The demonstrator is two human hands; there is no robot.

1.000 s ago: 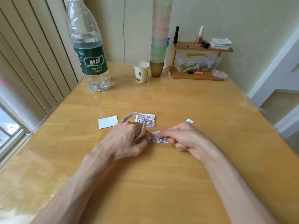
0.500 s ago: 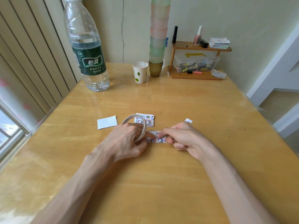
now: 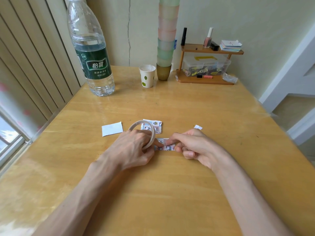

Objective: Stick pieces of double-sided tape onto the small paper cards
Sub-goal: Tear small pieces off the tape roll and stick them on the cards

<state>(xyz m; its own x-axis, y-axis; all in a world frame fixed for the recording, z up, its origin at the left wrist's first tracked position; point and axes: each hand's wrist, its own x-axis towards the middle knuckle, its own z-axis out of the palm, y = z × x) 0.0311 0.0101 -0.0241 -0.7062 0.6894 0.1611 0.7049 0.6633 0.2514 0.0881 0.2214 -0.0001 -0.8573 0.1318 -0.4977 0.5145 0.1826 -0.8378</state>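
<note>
left hand [image 3: 131, 149] holds tape roll [image 3: 153, 137] | right hand [image 3: 194, 148] holds card [image 3: 168, 147]

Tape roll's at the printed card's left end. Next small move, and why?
Probably pull the tape roll in the left hand leftward to tear the tape, since it sits at the printed card's left end while the right hand holds the card down.
</note>
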